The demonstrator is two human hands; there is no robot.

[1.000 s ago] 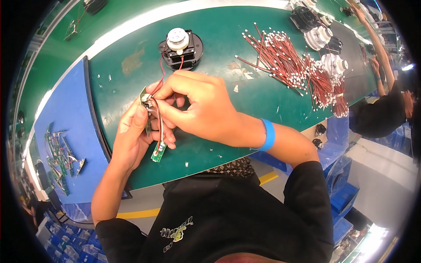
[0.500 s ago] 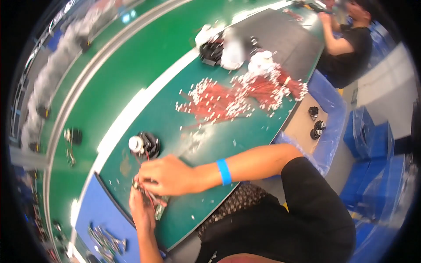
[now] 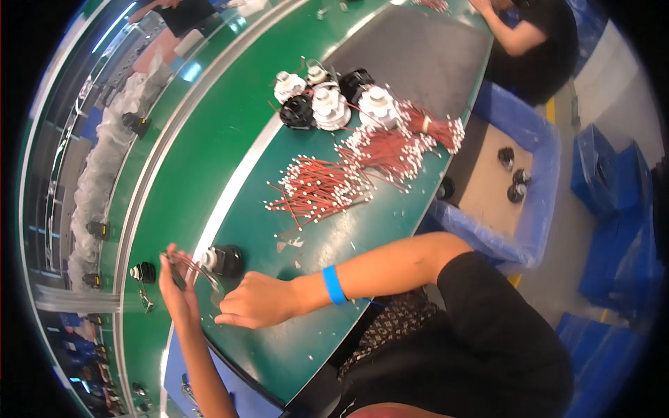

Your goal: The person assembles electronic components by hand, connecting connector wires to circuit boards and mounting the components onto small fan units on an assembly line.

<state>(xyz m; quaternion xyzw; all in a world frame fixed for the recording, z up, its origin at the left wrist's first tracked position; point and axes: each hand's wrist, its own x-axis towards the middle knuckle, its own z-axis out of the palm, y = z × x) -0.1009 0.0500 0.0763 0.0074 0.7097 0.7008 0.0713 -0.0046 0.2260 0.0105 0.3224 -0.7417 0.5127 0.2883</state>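
Observation:
My left hand (image 3: 180, 296) is raised over the far left part of the green bench, closed on a small circuit board (image 3: 176, 273). Thin red and dark wires (image 3: 189, 263) run from that board toward a black motor unit with a white cap (image 3: 224, 260) standing on the bench. Just right of and below this unit is my right hand (image 3: 259, 301), its back turned up and its fingers curled. What those fingers hold, if anything, is hidden. A blue band circles the right wrist.
Several bundles of red wires with white connectors (image 3: 317, 188) lie up the bench, with black and white motor units (image 3: 329, 108) behind them. A blue-lined bin (image 3: 547, 202) stands right of the bench. Beyond the left edge runs a green conveyor (image 3: 178, 150). Another person (image 3: 533, 56) sits far right.
My hands have come apart. The left has moved away to the left with the circuit board, while the right stays near the motor unit. The whole view has also shifted.

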